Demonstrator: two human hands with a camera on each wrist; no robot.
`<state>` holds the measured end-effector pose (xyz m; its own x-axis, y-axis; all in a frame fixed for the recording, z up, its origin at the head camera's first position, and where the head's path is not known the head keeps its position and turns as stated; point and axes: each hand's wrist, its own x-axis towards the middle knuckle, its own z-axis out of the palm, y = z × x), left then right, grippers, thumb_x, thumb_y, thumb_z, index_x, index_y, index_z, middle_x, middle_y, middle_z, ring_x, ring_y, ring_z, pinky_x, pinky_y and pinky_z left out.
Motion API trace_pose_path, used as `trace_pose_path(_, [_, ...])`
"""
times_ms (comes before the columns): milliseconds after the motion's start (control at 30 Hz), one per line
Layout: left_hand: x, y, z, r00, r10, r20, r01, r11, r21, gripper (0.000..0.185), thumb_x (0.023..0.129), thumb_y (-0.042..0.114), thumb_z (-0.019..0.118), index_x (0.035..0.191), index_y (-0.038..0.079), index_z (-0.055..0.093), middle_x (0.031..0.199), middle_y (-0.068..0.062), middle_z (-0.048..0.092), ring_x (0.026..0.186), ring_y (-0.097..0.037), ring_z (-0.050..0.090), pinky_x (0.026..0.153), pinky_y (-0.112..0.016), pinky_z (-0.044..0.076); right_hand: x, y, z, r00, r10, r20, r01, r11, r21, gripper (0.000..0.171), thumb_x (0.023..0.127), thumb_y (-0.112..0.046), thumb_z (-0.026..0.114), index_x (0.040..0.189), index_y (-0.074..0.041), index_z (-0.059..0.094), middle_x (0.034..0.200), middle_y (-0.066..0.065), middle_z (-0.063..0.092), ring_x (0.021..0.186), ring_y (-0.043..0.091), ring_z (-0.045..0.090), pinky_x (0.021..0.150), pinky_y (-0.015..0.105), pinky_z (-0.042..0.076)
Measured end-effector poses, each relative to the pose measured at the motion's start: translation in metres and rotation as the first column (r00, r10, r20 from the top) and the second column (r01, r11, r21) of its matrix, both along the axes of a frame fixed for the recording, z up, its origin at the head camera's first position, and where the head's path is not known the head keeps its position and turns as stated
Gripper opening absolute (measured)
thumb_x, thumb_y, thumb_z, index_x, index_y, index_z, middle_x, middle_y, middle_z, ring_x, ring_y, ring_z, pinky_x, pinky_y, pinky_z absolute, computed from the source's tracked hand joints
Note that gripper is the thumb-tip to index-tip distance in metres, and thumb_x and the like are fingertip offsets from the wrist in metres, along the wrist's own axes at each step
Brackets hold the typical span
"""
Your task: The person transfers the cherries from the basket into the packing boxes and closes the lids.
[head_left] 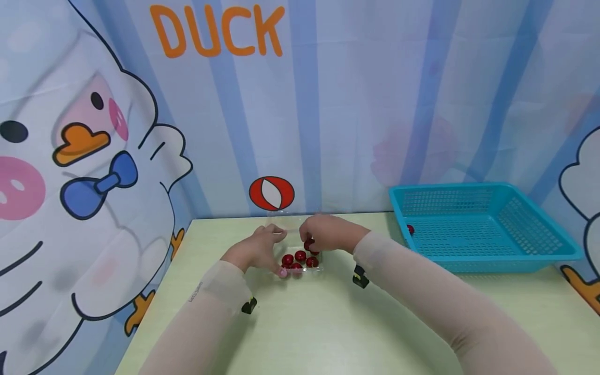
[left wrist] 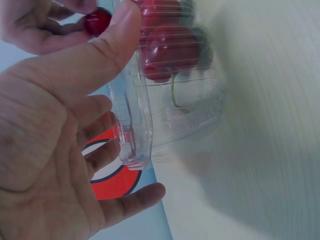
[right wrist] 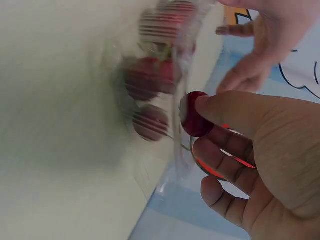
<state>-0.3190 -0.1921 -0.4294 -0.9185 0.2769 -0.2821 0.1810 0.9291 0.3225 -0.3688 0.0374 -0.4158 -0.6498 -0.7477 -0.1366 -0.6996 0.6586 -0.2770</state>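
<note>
- Hand, right (head_left: 330, 233): one cherry (right wrist: 196, 115) is pinched between thumb and fingers, over clear container (left wrist: 195, 125).
- Hand, left (head_left: 257, 249): thumb and fingers are spread apart at container's left side.
- Cherries (head_left: 300, 255), several: contained therein.
- Turquoise basket (head_left: 492, 266), right: another cherry (head_left: 410, 229) is held inside.

A pale table (head_left: 309, 328) carries a punnet (left wrist: 195, 117) and blue basket (head_left: 487, 265).

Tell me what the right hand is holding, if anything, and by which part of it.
A red cherry: the right hand pinches it by its rounded sides, between thumb and fingers.
</note>
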Motion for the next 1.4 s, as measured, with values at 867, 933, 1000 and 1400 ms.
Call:
trace_pose_path(867, [-0.005,0.007,0.000,1.000,0.020,0.007,-0.020,1.000,0.011,0.114,0.082,0.040,0.104,0.177,0.024,0.043,0.181,-0.002,0.038,0.166,-0.034,0.034,0.127,-0.067,0.050,-0.008,0.047,0.043,0.998,-0.036,-0.044,0.036,0.999,-0.005,0.018,0.113,-0.019,0.071,0.119,-0.009,0.084,0.117,0.004,0.084,0.109,0.022,0.079,0.100,0.043,0.067])
trace_pose_path(933, [-0.004,0.006,0.000,1.000,0.018,0.003,-0.018,1.000,0.003,0.113,0.083,0.040,0.104,0.177,0.025,0.043,0.182,-0.003,0.038,0.167,-0.035,0.033,0.127,-0.067,0.050,-0.013,0.066,0.054,0.996,-0.072,-0.047,0.072,0.997,-0.015,0.019,0.113,-0.019,0.070,0.118,-0.009,0.084,0.117,0.006,0.084,0.110,0.023,0.079,0.101,0.045,0.067])
trace_pose_path(1000, [-0.003,0.006,0.000,1.000,0.020,0.006,-0.020,1.000,-0.003,0.113,0.083,0.040,0.104,0.177,0.025,0.042,0.182,-0.003,0.037,0.167,-0.035,0.033,0.126,-0.068,0.050,-0.020,0.086,0.063,0.991,-0.128,-0.036,0.128,0.992,-0.025,0.019,0.114,-0.021,0.069,0.117,-0.010,0.084,0.118,0.007,0.084,0.112,0.025,0.079,0.101,0.048,0.067])
trace_pose_path(1400, [0.001,0.004,-0.002,0.999,0.039,0.012,-0.039,0.999,0.016,0.112,0.083,0.037,0.104,0.177,0.025,0.044,0.181,-0.002,0.038,0.167,-0.035,0.033,0.126,-0.068,0.051,-0.050,0.204,0.068,0.900,-0.423,0.104,0.434,0.889,-0.143,0.023,0.115,-0.019,0.065,0.115,-0.002,0.081,0.106,0.015,0.079,0.089,0.025,0.068,0.081,0.044,0.060])
